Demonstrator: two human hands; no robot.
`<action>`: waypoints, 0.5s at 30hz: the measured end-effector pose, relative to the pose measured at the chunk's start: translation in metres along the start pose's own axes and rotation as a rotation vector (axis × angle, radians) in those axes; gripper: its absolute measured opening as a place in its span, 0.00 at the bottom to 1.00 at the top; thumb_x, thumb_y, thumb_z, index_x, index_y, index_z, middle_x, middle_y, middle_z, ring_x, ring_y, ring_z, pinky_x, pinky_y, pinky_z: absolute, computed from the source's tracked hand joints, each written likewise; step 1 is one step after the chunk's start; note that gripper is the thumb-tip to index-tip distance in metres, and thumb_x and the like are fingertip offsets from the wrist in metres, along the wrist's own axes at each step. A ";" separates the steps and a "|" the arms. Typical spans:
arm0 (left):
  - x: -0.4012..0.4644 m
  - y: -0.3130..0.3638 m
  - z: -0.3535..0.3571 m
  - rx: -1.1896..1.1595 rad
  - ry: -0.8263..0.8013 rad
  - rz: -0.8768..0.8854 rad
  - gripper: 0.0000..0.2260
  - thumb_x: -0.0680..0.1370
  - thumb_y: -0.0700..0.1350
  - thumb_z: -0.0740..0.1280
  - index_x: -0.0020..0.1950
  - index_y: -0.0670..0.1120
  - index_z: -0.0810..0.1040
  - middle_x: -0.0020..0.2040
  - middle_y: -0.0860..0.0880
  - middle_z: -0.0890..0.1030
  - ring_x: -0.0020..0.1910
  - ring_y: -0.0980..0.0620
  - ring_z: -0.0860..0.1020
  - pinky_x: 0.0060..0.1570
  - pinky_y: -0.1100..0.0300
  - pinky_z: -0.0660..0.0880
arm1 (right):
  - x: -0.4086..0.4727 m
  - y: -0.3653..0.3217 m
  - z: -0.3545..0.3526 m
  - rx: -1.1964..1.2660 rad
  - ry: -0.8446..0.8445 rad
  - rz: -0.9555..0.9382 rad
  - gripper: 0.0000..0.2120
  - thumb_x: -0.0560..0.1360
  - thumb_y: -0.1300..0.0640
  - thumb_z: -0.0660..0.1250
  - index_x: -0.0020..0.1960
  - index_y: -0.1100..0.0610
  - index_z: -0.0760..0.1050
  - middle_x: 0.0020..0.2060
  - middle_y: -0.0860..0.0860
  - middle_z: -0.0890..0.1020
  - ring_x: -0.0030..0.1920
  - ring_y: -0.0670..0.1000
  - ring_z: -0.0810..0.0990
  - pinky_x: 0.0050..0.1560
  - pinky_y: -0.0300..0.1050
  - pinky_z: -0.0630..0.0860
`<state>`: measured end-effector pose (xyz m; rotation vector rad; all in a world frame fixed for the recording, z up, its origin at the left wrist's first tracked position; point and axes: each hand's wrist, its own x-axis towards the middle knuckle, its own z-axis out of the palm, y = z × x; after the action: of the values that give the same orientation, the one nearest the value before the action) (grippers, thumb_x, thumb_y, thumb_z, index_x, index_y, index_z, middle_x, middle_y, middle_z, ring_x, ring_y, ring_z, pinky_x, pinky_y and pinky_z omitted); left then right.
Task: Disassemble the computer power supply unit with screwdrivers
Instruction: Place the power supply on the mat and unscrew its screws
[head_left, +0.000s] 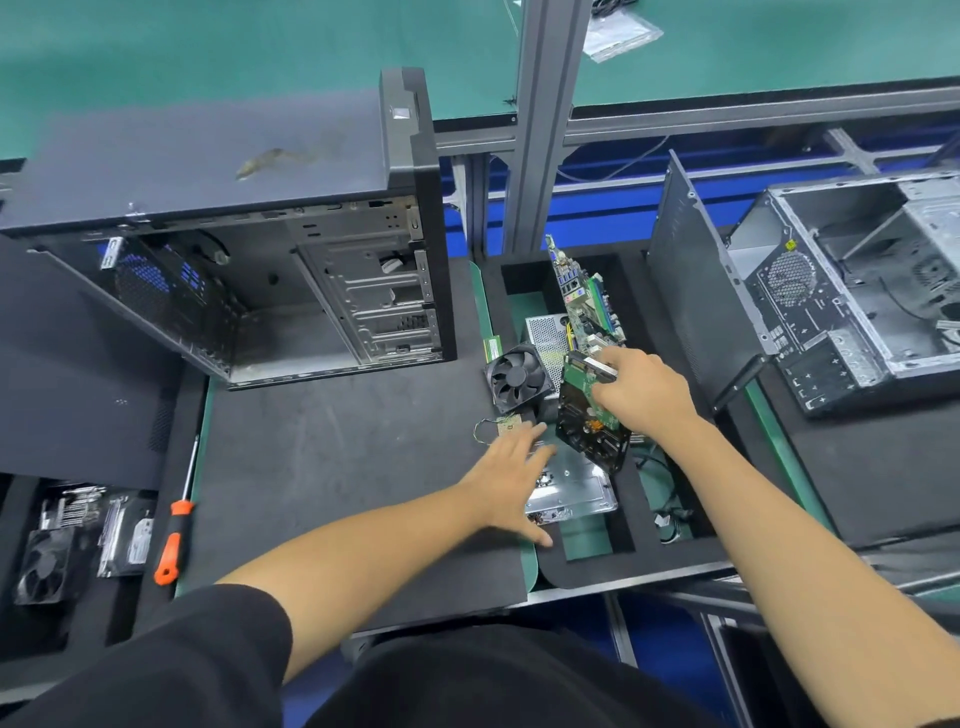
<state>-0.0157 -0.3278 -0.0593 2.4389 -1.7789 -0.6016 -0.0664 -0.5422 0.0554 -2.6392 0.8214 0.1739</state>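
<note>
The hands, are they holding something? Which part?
The right hand holds a hard drive by its top end, circuit board side showing. The left hand holds nothing; its straight fingers rest on a metal plate.

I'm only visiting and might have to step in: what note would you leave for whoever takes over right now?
Right hand: grips a black hard drive with a green circuit board, held tilted over the foam parts bin.
Left hand: open, fingers spread over a flat silver metal plate in that bin.
Perforated silver metal power supply box: in the bin behind the black square fan, apparently unopened.
Orange-handled screwdriver: lies unheld at the black mat's left edge.
Done: open black tower case looks stripped.
Left: clear the drive, fetch the screwdriver, open the supply.
</note>
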 end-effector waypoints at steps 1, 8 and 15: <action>0.005 0.004 0.001 0.010 -0.035 -0.009 0.61 0.60 0.76 0.74 0.81 0.43 0.54 0.82 0.36 0.49 0.81 0.36 0.47 0.80 0.42 0.46 | 0.000 0.001 0.000 -0.007 0.006 0.000 0.15 0.66 0.49 0.62 0.52 0.48 0.74 0.39 0.50 0.79 0.46 0.59 0.76 0.37 0.47 0.65; 0.032 0.016 0.002 0.083 -0.190 -0.132 0.61 0.61 0.68 0.79 0.82 0.46 0.49 0.82 0.34 0.44 0.81 0.36 0.42 0.79 0.39 0.40 | -0.005 0.010 -0.001 0.017 -0.005 0.033 0.10 0.68 0.51 0.64 0.50 0.45 0.71 0.33 0.47 0.76 0.42 0.58 0.76 0.33 0.44 0.62; 0.026 0.014 -0.002 0.027 -0.126 -0.052 0.54 0.59 0.63 0.79 0.76 0.44 0.58 0.68 0.43 0.65 0.67 0.41 0.65 0.72 0.46 0.59 | -0.010 0.023 0.005 0.010 0.031 0.084 0.05 0.70 0.51 0.62 0.43 0.50 0.68 0.32 0.49 0.77 0.36 0.55 0.76 0.33 0.45 0.63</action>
<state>-0.0211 -0.3573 -0.0611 2.5249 -1.7842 -0.7570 -0.0874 -0.5529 0.0462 -2.6059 0.9422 0.1512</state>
